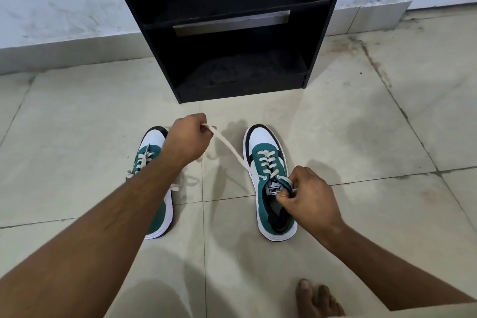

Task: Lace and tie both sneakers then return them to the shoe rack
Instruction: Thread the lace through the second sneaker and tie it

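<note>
Two green, white and black sneakers stand on the tiled floor, toes toward the rack. The right sneaker (268,178) has a cream lace (227,144) through its eyelets. My left hand (187,141) is shut on one end of that lace, pulled taut up and to the left. My right hand (308,197) pinches the other lace end at the top eyelets beside the tongue. The left sneaker (152,152) lies partly under my left forearm, its lace ends loose on the floor.
A black shoe rack (232,33) with bare shelves stands against the white wall straight ahead. My bare foot (316,297) rests on the tiles at the bottom right. Tiled floor (387,124) surrounds the shoes.
</note>
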